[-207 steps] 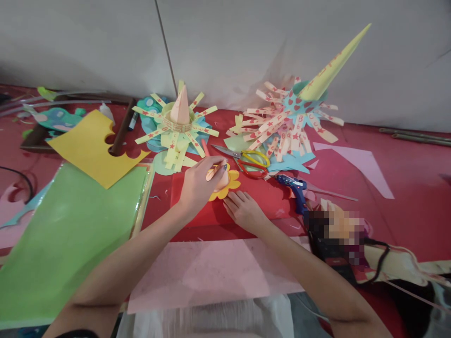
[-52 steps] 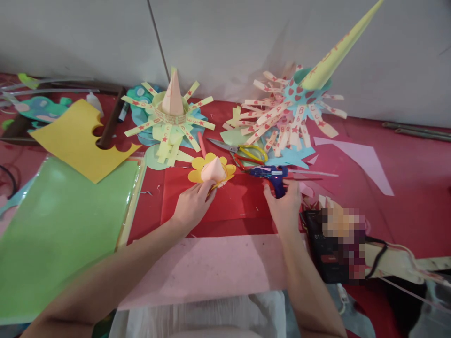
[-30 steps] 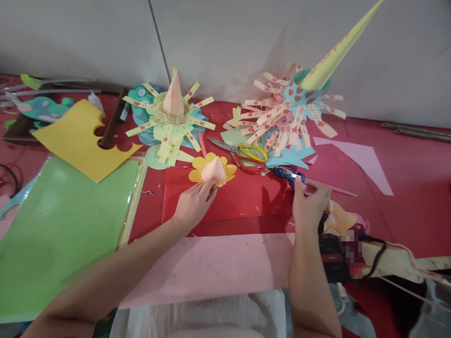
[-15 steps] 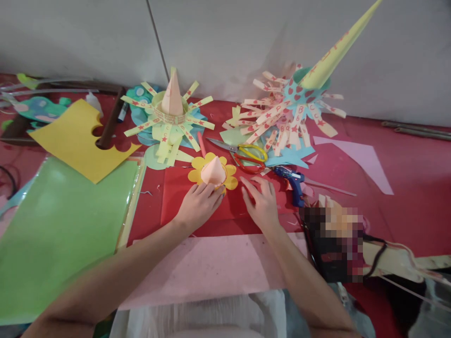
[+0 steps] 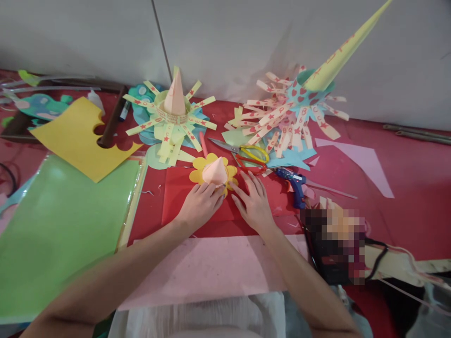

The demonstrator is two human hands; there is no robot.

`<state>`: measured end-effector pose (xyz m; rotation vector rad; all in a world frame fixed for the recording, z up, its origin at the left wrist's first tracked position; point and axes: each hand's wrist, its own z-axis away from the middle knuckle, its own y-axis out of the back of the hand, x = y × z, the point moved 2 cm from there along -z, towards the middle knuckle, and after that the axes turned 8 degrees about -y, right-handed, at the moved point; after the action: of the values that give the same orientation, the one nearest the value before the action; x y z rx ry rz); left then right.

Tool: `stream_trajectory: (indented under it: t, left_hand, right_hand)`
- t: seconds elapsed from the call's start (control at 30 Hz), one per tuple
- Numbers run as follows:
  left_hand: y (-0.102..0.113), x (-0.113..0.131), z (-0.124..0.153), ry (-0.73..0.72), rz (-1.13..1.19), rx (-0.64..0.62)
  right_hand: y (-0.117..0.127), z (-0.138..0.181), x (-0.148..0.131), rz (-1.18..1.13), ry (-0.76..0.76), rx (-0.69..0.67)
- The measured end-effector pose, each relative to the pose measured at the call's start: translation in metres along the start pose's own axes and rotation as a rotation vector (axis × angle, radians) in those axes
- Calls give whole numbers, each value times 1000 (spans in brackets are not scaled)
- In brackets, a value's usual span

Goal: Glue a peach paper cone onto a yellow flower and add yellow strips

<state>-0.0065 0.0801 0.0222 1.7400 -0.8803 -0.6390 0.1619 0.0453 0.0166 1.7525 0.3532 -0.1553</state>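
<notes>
A yellow paper flower [image 5: 199, 163] with a pale pink paper cone [image 5: 214, 172] at its middle lies on a red sheet [image 5: 179, 188]. My left hand [image 5: 200, 206] is closed at the lower edge of the cone and flower, its fingers bent over them. Part of the flower is hidden under those fingers. To the right, my right hand [image 5: 252, 202] is open, fingers apart, its tips close by the flower's right petals. Whether they touch the petals I cannot tell.
Behind the flower lie scissors [image 5: 252, 155]; a blue glue gun [image 5: 295, 185] is at right. Paper hats with fringes [image 5: 172, 117] and a tall yellow cone [image 5: 347, 47] stand near the wall. Green sheets [image 5: 73, 230] and cut yellow paper [image 5: 81, 141] are at left.
My right hand has moved left, nearer the flower's right petals. My left hand stays at the cone's lower edge. The whole view has shifted slightly.
</notes>
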Motion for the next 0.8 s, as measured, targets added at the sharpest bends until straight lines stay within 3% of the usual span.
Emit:
stream_trajectory:
  t: [0.8]
  left_hand:
    - [0, 0, 0, 22, 102, 10]
  right_hand:
    - [1, -1, -4, -4, 34, -40]
